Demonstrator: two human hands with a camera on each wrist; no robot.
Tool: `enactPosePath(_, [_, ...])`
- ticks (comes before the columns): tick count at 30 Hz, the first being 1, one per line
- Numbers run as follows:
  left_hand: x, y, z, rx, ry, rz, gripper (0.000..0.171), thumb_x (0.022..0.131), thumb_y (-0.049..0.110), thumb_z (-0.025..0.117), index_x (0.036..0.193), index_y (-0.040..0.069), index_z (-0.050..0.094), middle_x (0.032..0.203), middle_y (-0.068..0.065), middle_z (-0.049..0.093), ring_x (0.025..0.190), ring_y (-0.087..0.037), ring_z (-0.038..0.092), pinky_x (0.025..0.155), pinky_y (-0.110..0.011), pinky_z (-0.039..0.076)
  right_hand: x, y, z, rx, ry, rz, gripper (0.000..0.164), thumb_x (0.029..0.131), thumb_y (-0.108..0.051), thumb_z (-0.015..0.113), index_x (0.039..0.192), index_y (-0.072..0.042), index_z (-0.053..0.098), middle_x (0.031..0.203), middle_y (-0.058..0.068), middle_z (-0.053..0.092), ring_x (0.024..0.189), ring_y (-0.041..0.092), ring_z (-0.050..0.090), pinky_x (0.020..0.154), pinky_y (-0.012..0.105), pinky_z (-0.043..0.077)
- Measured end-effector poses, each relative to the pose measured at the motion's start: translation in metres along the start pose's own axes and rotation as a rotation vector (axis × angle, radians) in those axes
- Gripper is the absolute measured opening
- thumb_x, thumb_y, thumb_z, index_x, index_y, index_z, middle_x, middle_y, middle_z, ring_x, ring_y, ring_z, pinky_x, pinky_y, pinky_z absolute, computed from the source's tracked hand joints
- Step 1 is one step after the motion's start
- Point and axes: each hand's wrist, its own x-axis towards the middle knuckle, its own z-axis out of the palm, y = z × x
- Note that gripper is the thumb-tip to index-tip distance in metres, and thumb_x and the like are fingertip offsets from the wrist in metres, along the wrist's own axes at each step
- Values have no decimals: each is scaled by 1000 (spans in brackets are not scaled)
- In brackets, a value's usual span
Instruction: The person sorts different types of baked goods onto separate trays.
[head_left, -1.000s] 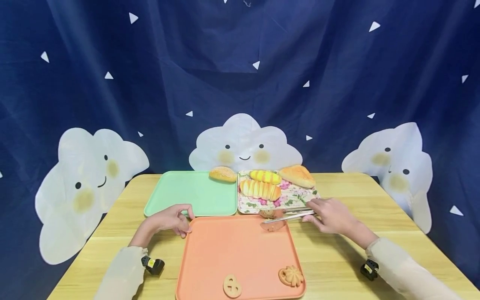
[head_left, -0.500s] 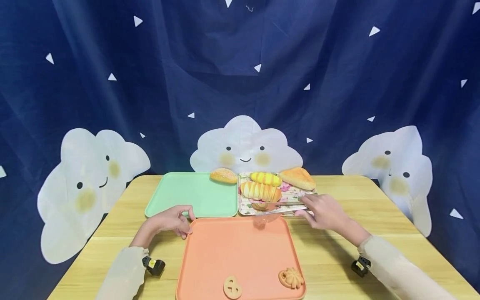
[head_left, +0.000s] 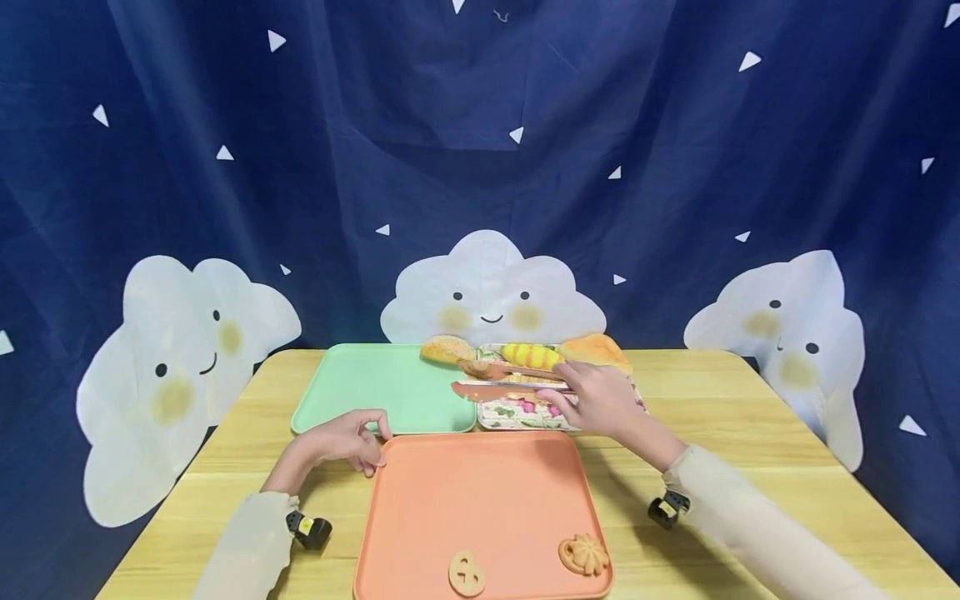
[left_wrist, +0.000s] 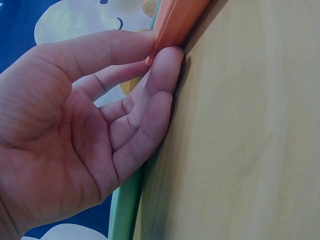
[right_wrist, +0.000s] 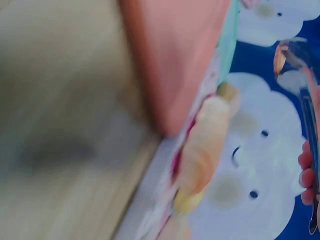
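Note:
My right hand (head_left: 600,396) grips metal tongs (head_left: 517,385) with see-through tips, held over the floral tray (head_left: 517,417) and reaching left over the green tray's edge. Between the tips sits a small brown cookie (head_left: 474,367); the right wrist view catches the tongs (right_wrist: 306,100) at its right edge. My left hand (head_left: 347,440) pinches the far left corner of the orange tray (head_left: 465,500), thumb and fingers on its rim (left_wrist: 170,30). On that tray lie a pretzel-shaped cookie (head_left: 467,573) and a flower-shaped cookie (head_left: 587,553) overlapping another.
The green tray (head_left: 375,387) has an oval bun (head_left: 446,348) at its far right corner. A yellow striped bread (head_left: 532,356), a triangular bread (head_left: 600,350) and a ridged roll (right_wrist: 202,145) lie on the floral tray. A dark blue curtain (head_left: 337,208) hangs behind the table.
My right hand has moved left and away from me, carrying the tongs and cookie from the orange tray's far edge across the floral tray. My left hand stays at the tray corner.

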Motion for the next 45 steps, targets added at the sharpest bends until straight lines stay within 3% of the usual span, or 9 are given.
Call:
enactPosePath(2, [-1, 0, -1, 1, -1, 1, 27, 86, -1, 69, 104, -7, 50, 74, -14, 74, 66, -20, 70, 60, -30, 52, 12, -7, 6, -3, 14, 7, 62, 103, -62, 40, 78, -10, 62, 58, -3, 49, 44, 11, 39, 40, 25, 25])
enactPosePath(6, [-2, 2, -1, -1, 2, -9, 26, 86, 0, 69, 104, -6, 51, 73, -12, 73, 66, -20, 70, 60, -30, 52, 36, -19, 17, -9, -6, 62, 66, 103, -65, 35, 77, -10, 60, 56, -2, 44, 45, 9, 29, 42, 22, 18])
enactPosePath(12, [-1, 2, 0, 6, 4, -15, 25, 87, 1, 69, 104, -5, 51, 73, -11, 73, 66, -20, 70, 61, -30, 53, 69, -33, 36, -34, -97, 171, 47, 93, -54, 67, 77, -11, 59, 57, -1, 47, 44, 11, 32, 41, 24, 20])
enactPosePath(17, [-1, 2, 0, 10, 9, -24, 26, 87, 1, 69, 105, -4, 52, 75, -12, 74, 66, -19, 71, 63, -32, 55, 87, -41, 61, -64, -200, 224, 49, 91, -54, 69, 70, -13, 52, 55, -2, 44, 44, 12, 32, 41, 26, 21])
enactPosePath(22, [-1, 3, -1, -6, 1, -29, 27, 87, 1, 70, 104, -5, 51, 75, -13, 74, 66, -19, 71, 64, -33, 57, 99, -48, 82, -71, -357, 281, 51, 97, -57, 60, 72, -13, 51, 57, -3, 44, 45, 13, 38, 41, 27, 25])
enactPosePath(28, [0, 1, -2, -7, 1, -27, 27, 86, 1, 70, 104, -5, 51, 74, -11, 74, 65, -19, 71, 62, -31, 56, 108, -52, 102, -97, -463, 308, 53, 99, -59, 54, 75, -12, 56, 62, 0, 51, 47, 15, 47, 41, 28, 35])
enactPosePath(35, [2, 0, 0, -13, -15, -15, 26, 87, 1, 69, 105, -6, 51, 73, -10, 74, 65, -18, 71, 62, -31, 56, 113, -54, 122, -76, -537, 345, 56, 99, -57, 56, 63, -16, 46, 57, -3, 45, 46, 11, 40, 40, 25, 34])
enactPosePath(45, [2, -3, -2, -19, -20, -11, 27, 87, 1, 70, 105, -6, 50, 72, -10, 74, 66, -18, 72, 62, -31, 56, 122, -63, 140, -87, -599, 312, 59, 98, -57, 59, 57, -19, 39, 53, -6, 34, 45, 10, 35, 39, 24, 29])
